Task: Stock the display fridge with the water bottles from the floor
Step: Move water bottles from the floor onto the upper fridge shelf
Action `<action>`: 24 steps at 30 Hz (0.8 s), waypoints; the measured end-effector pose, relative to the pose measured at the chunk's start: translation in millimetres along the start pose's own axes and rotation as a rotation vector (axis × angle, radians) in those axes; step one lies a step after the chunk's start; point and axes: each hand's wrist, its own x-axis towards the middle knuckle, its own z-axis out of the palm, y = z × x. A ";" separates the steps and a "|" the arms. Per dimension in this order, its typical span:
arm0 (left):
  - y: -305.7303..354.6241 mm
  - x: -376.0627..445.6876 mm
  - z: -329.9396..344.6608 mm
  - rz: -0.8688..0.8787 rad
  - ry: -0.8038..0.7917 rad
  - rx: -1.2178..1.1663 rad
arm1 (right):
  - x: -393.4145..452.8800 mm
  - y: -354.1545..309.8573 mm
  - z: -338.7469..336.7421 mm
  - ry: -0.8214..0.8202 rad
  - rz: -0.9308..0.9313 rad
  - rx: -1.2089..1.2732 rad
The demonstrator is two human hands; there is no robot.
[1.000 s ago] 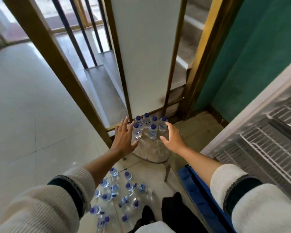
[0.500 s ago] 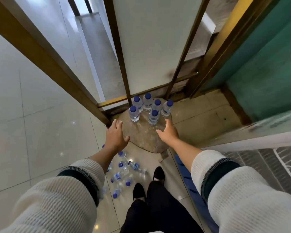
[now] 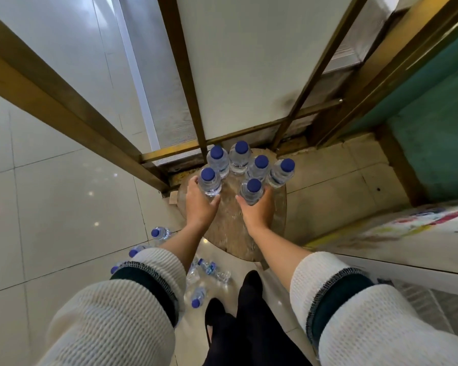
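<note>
While your left hand (image 3: pixel 200 206) wraps the near-left water bottle (image 3: pixel 209 182) and your right hand (image 3: pixel 258 211) wraps the near-right water bottle (image 3: pixel 252 192), both bottles stand upright, long axis vertical, blue caps up toward you. Fingers curl round each body low down, so each hand is clamped on its own bottle; hands sit apart, one bottle each. Whether either bottle has left the surface, cannot tell.

Four more upright bottles (image 3: pixel 239 158) cluster just beyond your hands at the far edge of the round stool top (image 3: pixel 229 235), touching or nearly touching each other. Next move, as a judgement: lift straight up to clear those neighbours, then swing right, since the fridge (image 3: pixel 418 233) lies to your right, nearer the right hand. Risk: knocking the far cluster over.

Loose bottles on the floor (image 3: pixel 204 270) lie on their sides near your feet, left of the stool's near edge. Floor tiles (image 3: pixel 64 207) glossy; brass-coloured frame (image 3: pixel 64 101) and white panel (image 3: pixel 249 62) behind the stool; green wall (image 3: pixel 434 128) at right.
</note>
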 end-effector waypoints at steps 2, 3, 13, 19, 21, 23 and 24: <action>1.4 2.4 6.4 -0.001 0.043 -0.050 | 1.8 5.8 4.0 0.048 -0.056 0.008; 1.2 3.9 8.6 0.006 0.061 -0.063 | 2.8 8.1 5.3 0.064 -0.086 0.007; -8.9 -12.6 -5.4 0.026 0.046 -0.194 | -25.1 16.6 -28.9 0.197 -0.260 -0.041; 7.7 -49.0 -44.2 0.109 -0.004 -0.205 | -61.5 -5.4 -73.8 0.281 -0.312 -0.019; 24.9 -63.4 -58.2 0.150 -0.010 -0.232 | -76.1 -20.2 -91.2 0.307 -0.341 0.012; 46.9 -78.7 -72.4 0.221 -0.033 -0.246 | -90.7 -36.6 -110.7 0.319 -0.380 0.035; 57.8 -83.9 -77.9 0.257 -0.046 -0.250 | -95.1 -44.3 -119.5 0.319 -0.394 0.054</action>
